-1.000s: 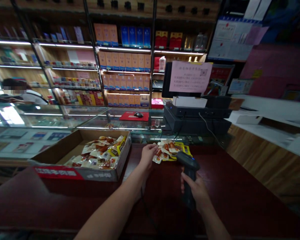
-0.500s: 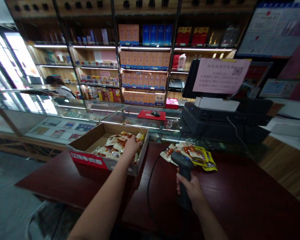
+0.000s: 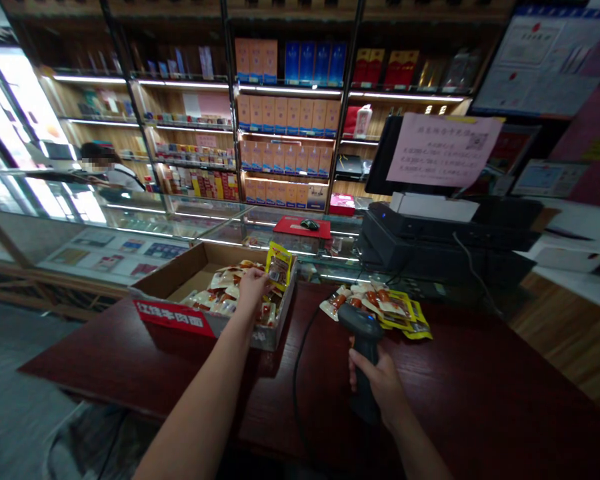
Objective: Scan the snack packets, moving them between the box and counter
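Observation:
My left hand (image 3: 253,290) reaches into an open cardboard box (image 3: 180,277) of shiny snack packets, its fingers closed at the right of the pile. A yellow snack packet (image 3: 279,265) stands up out of the box against those fingers. My right hand (image 3: 377,387) grips a black handheld barcode scanner (image 3: 361,333), which has a cable running down to the counter. Just beyond the scanner head, a loose heap of yellow-and-white snack packets (image 3: 375,305) lies on the dark red counter (image 3: 455,380).
Behind the counter stands a glass display case (image 3: 130,223) with a mouse on a red pad (image 3: 303,227). A black till with a monitor (image 3: 443,247) sits to the right. Product-filled shelves (image 3: 285,120) rise behind, and a person (image 3: 105,163) stands at the far left.
The yellow packet has risen from lying in the box to standing upright beside my left hand. The scanner has shifted slightly left and the counter heap is unchanged.

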Action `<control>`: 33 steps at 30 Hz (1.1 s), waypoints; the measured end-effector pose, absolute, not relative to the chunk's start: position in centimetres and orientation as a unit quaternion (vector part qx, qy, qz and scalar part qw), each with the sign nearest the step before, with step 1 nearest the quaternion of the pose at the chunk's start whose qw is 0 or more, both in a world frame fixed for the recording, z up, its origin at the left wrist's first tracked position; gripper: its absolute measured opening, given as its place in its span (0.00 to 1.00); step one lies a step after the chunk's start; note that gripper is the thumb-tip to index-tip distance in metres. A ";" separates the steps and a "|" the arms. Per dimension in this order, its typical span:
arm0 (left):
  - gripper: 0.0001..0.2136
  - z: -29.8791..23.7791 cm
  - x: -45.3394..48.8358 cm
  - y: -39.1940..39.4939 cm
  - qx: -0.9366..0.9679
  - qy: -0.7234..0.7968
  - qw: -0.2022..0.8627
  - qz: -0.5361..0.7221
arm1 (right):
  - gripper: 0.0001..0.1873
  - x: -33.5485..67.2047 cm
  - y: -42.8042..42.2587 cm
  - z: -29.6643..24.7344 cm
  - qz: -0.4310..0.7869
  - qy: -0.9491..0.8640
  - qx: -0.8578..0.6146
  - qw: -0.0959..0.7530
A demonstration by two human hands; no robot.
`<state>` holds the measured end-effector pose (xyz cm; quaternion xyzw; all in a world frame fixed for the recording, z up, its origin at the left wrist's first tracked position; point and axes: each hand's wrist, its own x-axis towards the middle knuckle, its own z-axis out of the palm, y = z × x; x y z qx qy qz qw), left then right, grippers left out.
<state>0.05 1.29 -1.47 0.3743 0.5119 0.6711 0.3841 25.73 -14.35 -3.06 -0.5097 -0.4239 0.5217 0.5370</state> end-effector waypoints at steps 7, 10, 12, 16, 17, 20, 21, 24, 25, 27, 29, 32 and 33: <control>0.12 -0.1 0.0 -0.5 0.286 0.359 0.485 0.744 | 0.22 24.2 -15.1 -1.0 0.536 -0.486 -0.462 0.514; 0.12 0.6 0.4 -1.5 0.288 0.311 0.518 0.743 | 0.20 23.2 -15.4 0.1 0.531 -0.507 -0.447 0.510; 0.13 0.8 1.6 -2.5 0.304 0.308 0.555 0.711 | 0.19 22.6 -15.5 0.6 0.523 -0.513 -0.444 0.516; 0.14 -0.3 6.2 -4.6 0.314 0.294 0.573 0.697 | 0.19 22.4 -15.4 0.5 0.516 -0.504 -0.454 0.524; 0.15 -0.9 7.5 -5.0 0.310 0.295 0.570 0.702 | 0.19 22.6 -15.4 0.4 0.513 -0.504 -0.459 0.522; 0.17 -3.3 10.6 -5.4 0.308 0.303 0.552 0.713 | 0.18 23.4 -15.4 -0.4 0.503 -0.504 -0.475 0.517; 0.17 -4.3 11.3 -5.4 0.308 0.307 0.547 0.715 | 0.18 23.7 -15.4 -0.7 0.502 -0.500 -0.483 0.515; 0.17 -6.9 12.3 -4.6 0.295 0.310 0.553 0.715 | 0.20 24.9 -15.8 -1.6 0.501 -0.472 -0.514 0.512; 0.17 -7.6 12.4 -4.3 0.289 0.309 0.559 0.713 | 0.20 25.2 -16.0 -1.8 0.501 -0.464 -0.524 0.509; 0.17 -8.5 12.3 -3.8 0.279 0.307 0.572 0.707 | 0.20 25.6 -16.3 -2.2 0.505 -0.456 -0.533 0.502; 0.17 -9.0 12.2 -3.3 0.272 0.308 0.578 0.705 | 0.19 25.7 -16.5 -2.5 0.513 -0.455 -0.532 0.497; 0.17 -9.2 12.0 -3.0 0.264 0.312 0.574 0.709 | 0.20 25.5 -16.5 -3.0 0.521 -0.455 -0.524 0.497; 0.17 -9.2 11.9 -3.0 0.264 0.314 0.572 0.710 | 0.20 25.5 -16.5 -3.1 0.523 -0.452 -0.522 0.499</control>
